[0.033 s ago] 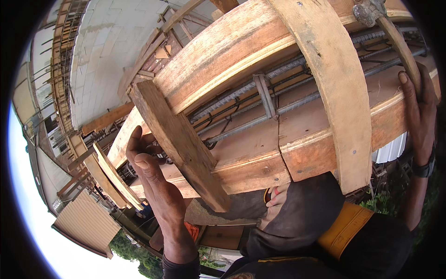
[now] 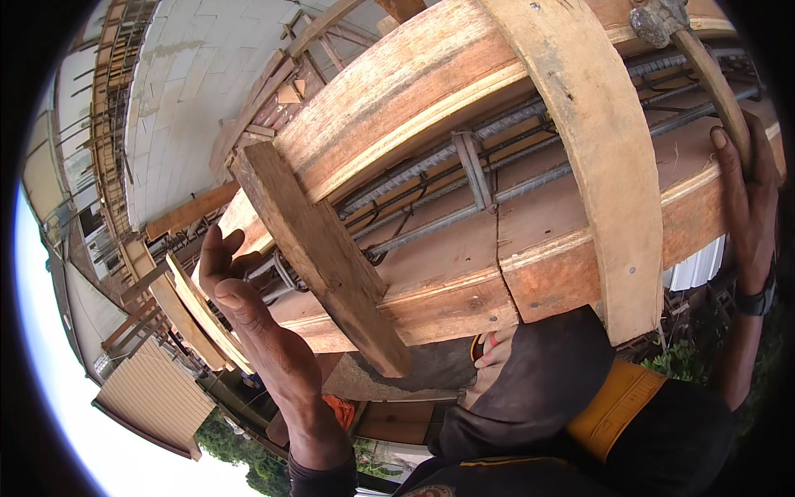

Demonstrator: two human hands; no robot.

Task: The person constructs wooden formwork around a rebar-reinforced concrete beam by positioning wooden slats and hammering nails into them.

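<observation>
A long wooden formwork trough (image 2: 580, 240) crosses in front of me, with ribbed steel bars (image 2: 397, 186) inside. A short wooden crosspiece (image 2: 319, 257) spans it on the left, and a wider plank (image 2: 600, 157) spans it on the right. My left hand (image 2: 277, 352) is open beside the left crosspiece, fingers bent but apart, nothing seen in them. At the far right my right hand (image 2: 752, 207) closes on the wooden handle of a hammer (image 2: 714, 83), resting by the trough's edge. The hammer's metal head is above the trough.
My dark clothing (image 2: 546, 381) with a yellow-brown band is below the trough, next to what looks like a foot with a red strap (image 2: 494, 346). More boards (image 2: 199, 319) stand at the left. A pale block wall (image 2: 190, 91), roofs and greenery lie beyond.
My left hand has shifted left, away from the crosspiece, uncovering some steel bar. My right hand and the hammer look unmoved.
</observation>
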